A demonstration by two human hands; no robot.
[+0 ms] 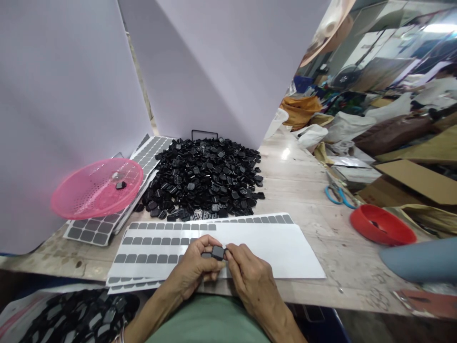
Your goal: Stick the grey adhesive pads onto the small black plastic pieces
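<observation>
Over the white sticker sheet (pixel 264 247), my left hand (pixel 194 262) pinches a small black rounded-square piece (pixel 217 252) between thumb and fingers. My right hand (pixel 252 271) meets it from the right, thumb and forefinger closed on the piece's right edge. The sheet carries rows of grey rounded-square stickers (pixel 146 258) on its left part; its right part is bare white backing. More sheets lie beneath it. Just behind the sheets rises a large heap of similar black pieces (pixel 207 176).
At left, a pink basket (pixel 67 200) with a few small items rests on more sticker sheets (pixel 91 231). Blue-handled scissors (pixel 339 195) and a red bowl (pixel 396 233) are at right. A bag of black pieces (pixel 78 319) sits below the table's left edge. Pale panels (pixel 214 62) stand behind.
</observation>
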